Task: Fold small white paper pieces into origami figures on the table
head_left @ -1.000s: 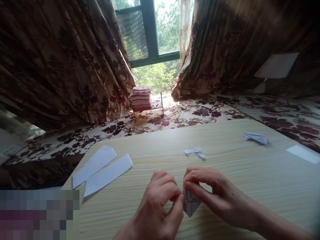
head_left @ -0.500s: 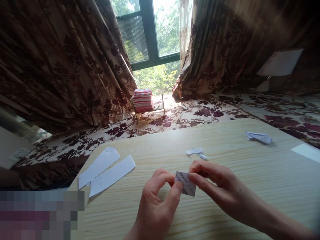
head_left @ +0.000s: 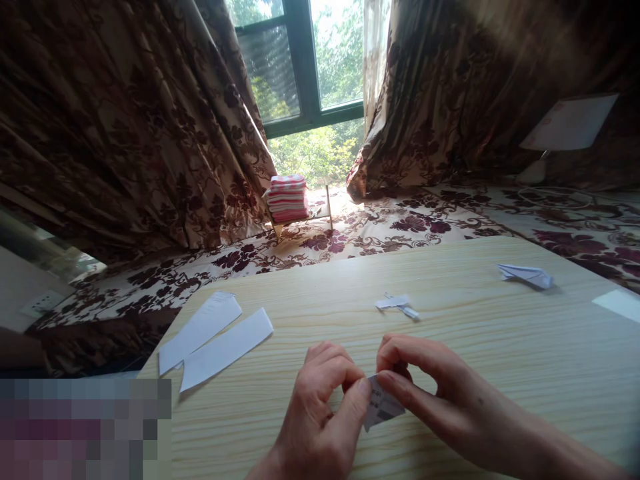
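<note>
A small folded piece of printed paper (head_left: pixel 384 407) is held between my two hands above the table (head_left: pixel 450 327). My left hand (head_left: pixel 333 407) pinches its upper left edge between thumb and forefinger. On the other side, my right hand (head_left: pixel 423 373) grips the top edge with thumb and bent fingers. Dark print shows on the near face; the far face is hidden. Just beyond the hands lie small paper scraps (head_left: pixel 397 304), one across another.
Two white paper strips (head_left: pixel 227 350) lie at the table's left. A folded paper piece (head_left: pixel 525 275) rests at the far right, with a white sheet (head_left: pixel 620 303) by the right edge. Striped folded cloths (head_left: pixel 287 199) sit on a small stand before the window.
The folded paper has turned and dropped lower, toward me. My hands have come closer together, with the right fingers now at its top edge. The view has shifted slightly.
</note>
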`<state>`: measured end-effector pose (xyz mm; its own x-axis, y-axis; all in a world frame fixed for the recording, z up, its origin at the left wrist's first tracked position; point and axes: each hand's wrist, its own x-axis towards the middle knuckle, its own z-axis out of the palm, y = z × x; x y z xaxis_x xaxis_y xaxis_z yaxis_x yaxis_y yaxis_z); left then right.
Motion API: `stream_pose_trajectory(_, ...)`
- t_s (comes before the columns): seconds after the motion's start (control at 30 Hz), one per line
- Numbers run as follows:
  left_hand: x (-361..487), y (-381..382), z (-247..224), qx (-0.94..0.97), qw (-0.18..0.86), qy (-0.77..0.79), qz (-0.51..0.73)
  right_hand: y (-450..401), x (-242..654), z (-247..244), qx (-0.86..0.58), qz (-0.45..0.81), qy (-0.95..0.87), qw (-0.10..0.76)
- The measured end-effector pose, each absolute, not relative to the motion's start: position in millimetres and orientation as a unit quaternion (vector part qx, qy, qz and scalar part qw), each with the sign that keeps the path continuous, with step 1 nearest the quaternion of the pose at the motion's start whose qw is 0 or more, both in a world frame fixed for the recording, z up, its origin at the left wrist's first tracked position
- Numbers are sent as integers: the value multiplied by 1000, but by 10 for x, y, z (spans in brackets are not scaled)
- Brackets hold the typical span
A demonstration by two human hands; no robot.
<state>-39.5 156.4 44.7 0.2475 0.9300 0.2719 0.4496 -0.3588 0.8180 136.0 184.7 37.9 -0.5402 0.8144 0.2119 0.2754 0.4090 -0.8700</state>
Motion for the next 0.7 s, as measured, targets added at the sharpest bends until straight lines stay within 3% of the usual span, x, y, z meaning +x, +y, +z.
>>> stream_pose_trajectory(0.3, -394, 1590, 438, 741, 279, 475, 385, 1837, 1375, 392, -358, 390, -786, 321)
stream_pose_trajectory(0.57, -426, 1621, 439, 725, 337, 485, 354, 1854, 1363, 388, -369, 387, -768, 351)
stream_pose_trajectory(0.7, -459, 1629, 359, 747, 305, 462, 368, 1855, 1342, 408, -367, 385, -777, 337)
